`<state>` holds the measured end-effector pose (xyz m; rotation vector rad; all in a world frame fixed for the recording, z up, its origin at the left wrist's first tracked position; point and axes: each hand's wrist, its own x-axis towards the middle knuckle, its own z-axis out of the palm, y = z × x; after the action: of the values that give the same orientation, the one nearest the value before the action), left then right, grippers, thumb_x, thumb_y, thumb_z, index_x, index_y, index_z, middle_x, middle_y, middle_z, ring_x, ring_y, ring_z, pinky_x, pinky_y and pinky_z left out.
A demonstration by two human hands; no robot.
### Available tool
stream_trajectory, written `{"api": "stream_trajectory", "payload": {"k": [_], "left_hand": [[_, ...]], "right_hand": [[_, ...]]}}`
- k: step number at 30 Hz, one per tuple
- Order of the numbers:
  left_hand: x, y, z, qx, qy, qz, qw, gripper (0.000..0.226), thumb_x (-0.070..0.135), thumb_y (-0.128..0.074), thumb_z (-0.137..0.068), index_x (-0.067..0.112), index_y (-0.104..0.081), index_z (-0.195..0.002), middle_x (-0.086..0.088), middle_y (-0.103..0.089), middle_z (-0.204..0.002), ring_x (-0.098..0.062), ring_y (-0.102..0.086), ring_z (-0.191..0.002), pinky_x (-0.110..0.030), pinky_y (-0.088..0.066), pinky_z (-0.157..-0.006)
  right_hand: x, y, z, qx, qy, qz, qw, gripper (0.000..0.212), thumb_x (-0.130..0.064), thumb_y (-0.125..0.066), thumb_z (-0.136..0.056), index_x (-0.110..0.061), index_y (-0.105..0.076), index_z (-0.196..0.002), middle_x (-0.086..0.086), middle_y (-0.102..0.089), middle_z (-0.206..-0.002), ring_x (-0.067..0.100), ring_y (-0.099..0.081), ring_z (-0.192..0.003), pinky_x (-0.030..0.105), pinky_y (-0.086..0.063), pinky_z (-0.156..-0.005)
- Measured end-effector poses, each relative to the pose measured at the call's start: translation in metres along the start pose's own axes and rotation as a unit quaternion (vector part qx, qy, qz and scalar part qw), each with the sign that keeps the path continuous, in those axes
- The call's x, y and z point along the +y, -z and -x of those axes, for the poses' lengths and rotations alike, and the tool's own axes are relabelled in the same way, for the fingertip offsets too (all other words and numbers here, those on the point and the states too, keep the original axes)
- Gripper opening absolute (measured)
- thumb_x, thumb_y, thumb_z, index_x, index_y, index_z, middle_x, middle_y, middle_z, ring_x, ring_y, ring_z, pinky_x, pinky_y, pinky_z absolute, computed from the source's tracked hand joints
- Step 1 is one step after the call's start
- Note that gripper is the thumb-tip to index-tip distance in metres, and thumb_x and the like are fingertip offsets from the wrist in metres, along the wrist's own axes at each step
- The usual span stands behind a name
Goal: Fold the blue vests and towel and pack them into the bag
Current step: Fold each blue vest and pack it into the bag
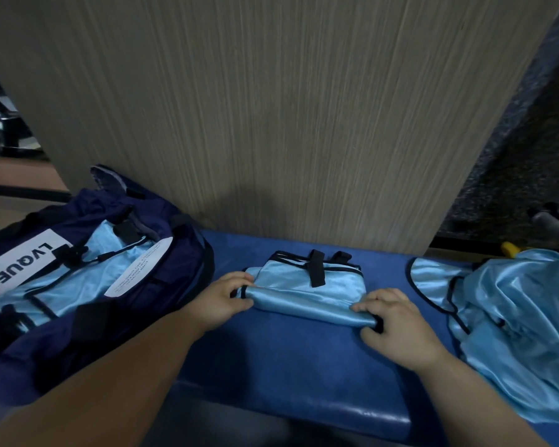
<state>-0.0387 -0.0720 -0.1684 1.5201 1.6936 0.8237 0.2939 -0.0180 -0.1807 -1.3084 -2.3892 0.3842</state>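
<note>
**While the left grip (229, 300) and right grip (397, 324) pinch its near edge, a folded vest (307, 285) lies on the desk (271, 366)**

Where the left forearm (110, 366) and right forearm (459, 391) reach in from the lower edge, each grip is a bare hand closed on cloth. The left grip pinches the left end of the folded vest's rolled near edge between thumb and fingers. The right grip curls its fingers over the right end of that same edge.

Between them, the folded vest, pale blue satin with black trim, lies flat on the blue padded desk. A black strap (315, 269) runs across its top.

At the desk's left end sits the open navy bag (62, 356). A second pale blue vest (78, 285) lies inside it, beside a white label (23, 259) reading LVQUE.

To the right, apart from the folded vest, a loose heap (513, 317) of pale blue cloth with black trim spills over the desk's right end. Whether it is vests or towel cannot be told.

Behind everything stands an upright wood-grain panel (271, 108).
</note>
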Motion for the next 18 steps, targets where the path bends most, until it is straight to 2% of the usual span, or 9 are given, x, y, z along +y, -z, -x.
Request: {"api": "stream_trajectory", "payload": {"k": [2,4,6,7,8,9,12,14,18], "left_hand": [[-0.001,0.001,0.001,0.005,0.02,0.052,0.998,0.029,0.013,-0.067,-0.09,0.026,-0.064,-0.116,0.013,-0.053,-0.132,-0.006,-0.049,-0.123,-0.02,-0.032,-0.104],[0.0,0.003,0.002,-0.003,0.052,0.125,0.991,0.026,0.016,-0.066,-0.091,0.028,-0.066,-0.115,0.006,-0.063,-0.124,-0.012,-0.058,-0.117,-0.032,-0.04,-0.108],[0.002,0.003,0.003,-0.005,0.071,0.18,0.981,0.023,0.017,-0.065,-0.092,0.025,-0.066,-0.114,0.001,-0.07,-0.116,-0.017,-0.063,-0.111,-0.039,-0.043,-0.108],[0.003,0.002,0.003,0.0,0.074,0.19,0.979,0.022,0.019,-0.064,-0.093,0.025,-0.066,-0.114,0.001,-0.071,-0.113,-0.017,-0.064,-0.11,-0.039,-0.044,-0.107],[0.004,0.001,0.003,0.005,0.076,0.194,0.978,0.021,0.021,-0.064,-0.093,0.025,-0.066,-0.114,0.002,-0.072,-0.112,-0.017,-0.065,-0.109,-0.038,-0.044,-0.106],[0.005,0.0,0.003,0.009,0.078,0.197,0.977,0.02,0.024,-0.064,-0.093,0.025,-0.066,-0.113,0.003,-0.073,-0.11,-0.015,-0.066,-0.108,-0.036,-0.045,-0.105],[0.008,-0.002,0.005,0.011,0.078,0.203,0.976,0.019,0.028,-0.061,-0.095,0.025,-0.065,-0.113,0.006,-0.074,-0.107,-0.011,-0.068,-0.102,-0.028,-0.049,-0.094],[0.009,-0.003,0.005,0.013,0.076,0.189,0.979,0.019,0.031,-0.06,-0.095,0.025,-0.065,-0.113,0.007,-0.074,-0.105,-0.008,-0.069,-0.098,-0.026,-0.05,-0.092],[0.014,-0.006,0.001,0.031,0.072,0.108,0.991,0.019,0.036,-0.054,-0.098,0.025,-0.065,-0.11,0.008,-0.071,-0.106,-0.008,-0.066,-0.099,-0.026,-0.05,-0.09]], "right_hand": [[0.001,-0.001,0.0,0.026,0.022,0.005,0.999,0.046,-0.046,-0.05,-0.072,-0.027,-0.076,-0.104,-0.035,-0.047,-0.101,0.005,-0.045,-0.103,0.026,-0.036,-0.097],[-0.001,-0.002,-0.001,0.051,0.031,-0.024,0.998,0.04,-0.044,-0.048,-0.075,-0.024,-0.077,-0.094,-0.033,-0.054,-0.099,0.006,-0.051,-0.099,0.021,-0.037,-0.092],[-0.007,0.001,-0.001,0.068,0.002,-0.085,0.994,0.019,-0.035,-0.055,-0.08,-0.031,-0.073,-0.083,-0.022,-0.063,-0.089,0.004,-0.055,-0.09,0.014,-0.038,-0.082],[-0.009,0.002,-0.001,0.076,-0.013,-0.119,0.99,0.014,-0.029,-0.057,-0.083,-0.037,-0.067,-0.077,-0.015,-0.063,-0.082,0.003,-0.056,-0.084,0.011,-0.038,-0.075],[-0.01,0.003,-0.002,0.08,-0.03,-0.145,0.986,0.022,-0.025,-0.059,-0.089,-0.04,-0.062,-0.073,-0.01,-0.06,-0.075,0.005,-0.056,-0.078,0.011,-0.038,-0.068],[-0.011,0.004,-0.002,0.071,-0.044,-0.161,0.983,0.028,-0.021,-0.059,-0.094,-0.037,-0.059,-0.071,-0.008,-0.057,-0.069,0.006,-0.055,-0.073,0.013,-0.038,-0.063],[-0.016,0.004,-0.002,0.029,-0.083,-0.182,0.979,0.023,-0.024,-0.053,-0.099,-0.023,-0.056,-0.076,-0.007,-0.05,-0.06,0.005,-0.047,-0.057,0.021,-0.037,-0.055],[-0.018,0.002,-0.003,0.016,-0.101,-0.193,0.976,0.024,-0.029,-0.05,-0.1,-0.019,-0.055,-0.079,-0.007,-0.049,-0.059,0.007,-0.046,-0.057,0.027,-0.039,-0.055],[-0.026,0.002,-0.006,0.005,-0.128,-0.141,0.982,0.021,-0.035,-0.044,-0.102,-0.026,-0.053,-0.086,-0.002,-0.061,-0.068,0.013,-0.057,-0.066,0.035,-0.047,-0.065]]}}
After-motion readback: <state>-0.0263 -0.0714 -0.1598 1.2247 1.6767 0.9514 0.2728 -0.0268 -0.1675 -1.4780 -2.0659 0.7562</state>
